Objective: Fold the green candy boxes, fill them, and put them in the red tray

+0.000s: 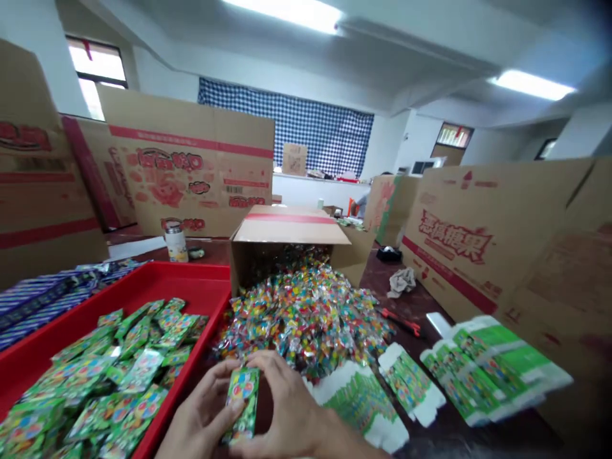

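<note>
**Around the packing table**

Left of the hands, a red tray (201, 275) is holding green packets. Beyond them, a tipped carton (291, 233) is spilling candy (306, 312). Flat green cartons (478, 370) are lying right, near red scissors (401, 322).

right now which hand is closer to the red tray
Left. The left hand sits right beside the red tray at its near edge; the right hand is farther over, past the small green box.

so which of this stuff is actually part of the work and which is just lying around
In use: small green box held by left hand and right hand; candy pile; flat cartons; red tray of filled boxes.

Lying about: scissors, crumpled rag, flask, tape roll.
</note>
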`<state>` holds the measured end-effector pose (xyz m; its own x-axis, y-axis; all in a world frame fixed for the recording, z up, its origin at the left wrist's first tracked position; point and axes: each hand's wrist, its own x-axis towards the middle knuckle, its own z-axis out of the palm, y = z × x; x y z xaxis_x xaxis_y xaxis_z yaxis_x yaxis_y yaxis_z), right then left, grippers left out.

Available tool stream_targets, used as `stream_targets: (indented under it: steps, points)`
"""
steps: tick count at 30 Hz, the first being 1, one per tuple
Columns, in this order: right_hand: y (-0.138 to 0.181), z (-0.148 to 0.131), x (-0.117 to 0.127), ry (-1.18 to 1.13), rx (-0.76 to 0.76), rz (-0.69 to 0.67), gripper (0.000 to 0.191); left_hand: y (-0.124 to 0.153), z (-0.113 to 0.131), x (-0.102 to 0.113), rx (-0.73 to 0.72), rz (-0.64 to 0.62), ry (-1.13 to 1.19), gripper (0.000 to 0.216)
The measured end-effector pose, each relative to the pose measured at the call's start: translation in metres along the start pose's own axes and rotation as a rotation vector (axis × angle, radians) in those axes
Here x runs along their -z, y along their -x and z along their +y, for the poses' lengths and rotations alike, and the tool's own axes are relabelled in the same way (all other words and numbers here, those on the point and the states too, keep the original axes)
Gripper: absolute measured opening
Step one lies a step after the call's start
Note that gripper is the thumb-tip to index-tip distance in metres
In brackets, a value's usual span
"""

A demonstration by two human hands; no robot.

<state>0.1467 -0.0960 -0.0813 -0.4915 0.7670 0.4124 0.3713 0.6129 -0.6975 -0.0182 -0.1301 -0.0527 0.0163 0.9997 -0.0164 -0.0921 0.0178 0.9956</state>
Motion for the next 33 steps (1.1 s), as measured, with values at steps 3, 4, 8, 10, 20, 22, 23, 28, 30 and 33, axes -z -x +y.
stream_targets:
  steps: [3, 4, 8, 10, 20, 22, 23, 28, 30, 33]
  points:
    - [0.003, 0.002, 0.016, 0.001, 0.023, -0.031, 0.116, -0.019, 0.018, 0.028, -0.108, -0.003, -0.357, 0.052]
    - [0.006, 0.006, 0.025, -0.008, -0.011, -0.043, 0.122, -0.029, 0.027, 0.042, -0.154, 0.056, -0.514, 0.053]
    - [0.030, 0.043, 0.069, 0.090, -0.300, 0.148, 0.064, -0.064, 0.057, 0.096, -0.203, 0.394, -1.138, 0.057]
    - [0.046, 0.062, 0.084, 0.261, -0.417, 0.192, 0.026, -0.065, 0.057, 0.102, -0.292, 0.451, -1.323, 0.072]
    - [0.045, 0.071, 0.039, 0.687, -0.320, -0.152, 0.028, 0.006, -0.106, -0.036, -0.332, -0.226, -1.091, 0.101]
    - [0.039, 0.073, 0.032, 0.724, -0.257, -0.178, 0.026, 0.007, -0.118, -0.039, -0.308, -0.204, -1.094, 0.104]
    - [0.037, 0.074, 0.031, 0.722, -0.217, -0.185, 0.024, 0.007, -0.119, -0.038, -0.302, -0.191, -1.093, 0.104]
    - [0.037, 0.076, 0.030, 0.646, -0.044, -0.106, 0.027, 0.007, -0.115, -0.032, -0.280, -0.175, -1.079, 0.106]
    - [0.038, 0.074, 0.030, 0.591, 0.007, -0.033, 0.024, 0.008, -0.115, -0.033, -0.270, -0.162, -1.070, 0.107]
    - [0.037, 0.071, 0.029, 0.485, 0.047, 0.044, 0.018, 0.009, -0.118, -0.034, -0.255, -0.146, -1.039, 0.105]
